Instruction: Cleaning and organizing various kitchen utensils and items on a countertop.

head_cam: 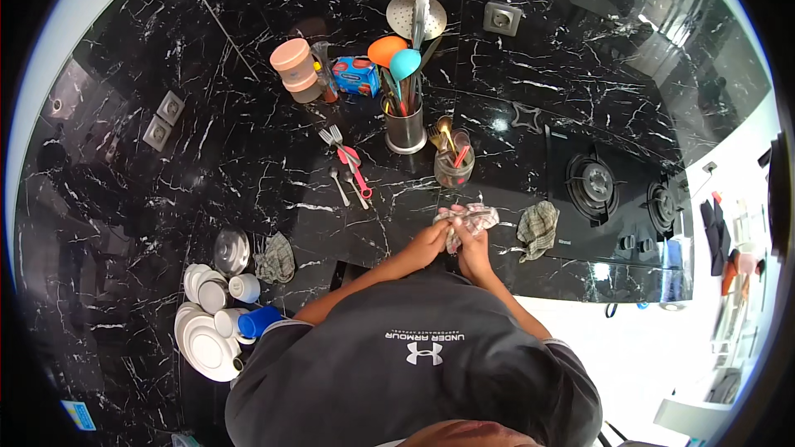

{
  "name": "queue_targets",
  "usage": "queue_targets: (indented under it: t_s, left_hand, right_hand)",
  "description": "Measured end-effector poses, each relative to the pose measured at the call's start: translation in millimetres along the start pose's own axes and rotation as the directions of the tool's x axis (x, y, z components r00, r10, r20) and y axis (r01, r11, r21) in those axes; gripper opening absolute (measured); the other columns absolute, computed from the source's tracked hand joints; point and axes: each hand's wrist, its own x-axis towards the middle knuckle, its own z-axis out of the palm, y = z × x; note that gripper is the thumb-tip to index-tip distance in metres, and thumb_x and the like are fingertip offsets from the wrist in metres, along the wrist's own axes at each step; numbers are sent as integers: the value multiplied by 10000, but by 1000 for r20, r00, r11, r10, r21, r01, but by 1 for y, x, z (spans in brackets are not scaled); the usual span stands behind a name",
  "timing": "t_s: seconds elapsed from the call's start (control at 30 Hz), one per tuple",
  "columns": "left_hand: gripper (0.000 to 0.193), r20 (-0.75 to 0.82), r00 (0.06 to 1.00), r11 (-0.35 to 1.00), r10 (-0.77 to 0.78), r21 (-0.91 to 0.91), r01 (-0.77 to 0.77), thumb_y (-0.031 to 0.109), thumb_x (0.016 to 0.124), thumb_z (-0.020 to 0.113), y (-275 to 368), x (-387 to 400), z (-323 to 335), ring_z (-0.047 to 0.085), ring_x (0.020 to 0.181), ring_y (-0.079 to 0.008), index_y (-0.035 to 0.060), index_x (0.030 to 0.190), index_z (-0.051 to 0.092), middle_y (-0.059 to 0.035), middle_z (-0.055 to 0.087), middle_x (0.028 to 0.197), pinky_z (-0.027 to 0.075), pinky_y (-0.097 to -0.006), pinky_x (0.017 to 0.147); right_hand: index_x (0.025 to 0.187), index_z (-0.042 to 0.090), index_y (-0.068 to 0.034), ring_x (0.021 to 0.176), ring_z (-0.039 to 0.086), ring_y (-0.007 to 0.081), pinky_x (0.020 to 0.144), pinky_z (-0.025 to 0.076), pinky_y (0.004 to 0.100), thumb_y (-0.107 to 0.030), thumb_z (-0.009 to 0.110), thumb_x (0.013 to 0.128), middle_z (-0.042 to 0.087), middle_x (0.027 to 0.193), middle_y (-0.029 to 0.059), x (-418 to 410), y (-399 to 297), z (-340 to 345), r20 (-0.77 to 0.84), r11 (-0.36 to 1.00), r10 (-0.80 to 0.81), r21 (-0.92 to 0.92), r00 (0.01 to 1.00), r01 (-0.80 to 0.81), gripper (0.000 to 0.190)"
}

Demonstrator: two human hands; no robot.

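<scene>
Before my chest, my left hand [437, 234] and my right hand [473, 249] are close together, both closed on a checked cloth [488, 220]. A thin utensil [477, 215], its kind unclear, lies across the cloth at my fingertips. Ahead of them stands a glass jar [453, 175] with spoons and forks, some gold-coloured. To the left on the black marbled counter lie two forks [340, 144] over a pink utensil [360, 177], with small spoons [339, 187] beside it. Which fingers bear the utensil is hard to tell.
A metal holder of ladles [405, 130], a blue packet [356, 77] and a pink-lidded container [295, 68] stand at the back. Crumpled cloths lie right [538, 231] and left [275, 258]. A gas hob [571, 223] is at right, stacked white dishes [211, 347] at left.
</scene>
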Motion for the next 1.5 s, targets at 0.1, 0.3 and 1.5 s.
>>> queue_targets:
  t_s: [0.1,0.3,1.5]
  left_hand:
    - [182,-1,1000,1000,31,5,-31,180,972,360,14,-1,9,350,560,-47,53,964,491,50,398,642,313,-207,508]
    - [205,165,979,979,-118,-146,143,229,984,339,16,-7,1,277,487,-41,72,923,456,65,315,601,240,-197,441]
    - [158,-93,903,817,419,473,-331,106,863,559,56,37,-27,599,885,-189,-17,893,652,-89,642,924,460,-289,770]
  right_hand:
    - [1074,509,-6,865,578,138,729,468,271,-112,577,869,617,1017,116,6,-9,0,-94,997,-73,16,993,75,241]
    - [1012,522,-13,825,599,146,714,484,278,-139,597,862,635,936,110,7,1,-11,-94,976,-207,-88,974,199,209]
    - [937,580,-4,702,582,106,624,474,264,-84,631,802,619,779,41,18,-3,-27,169,935,202,-326,965,-138,165]
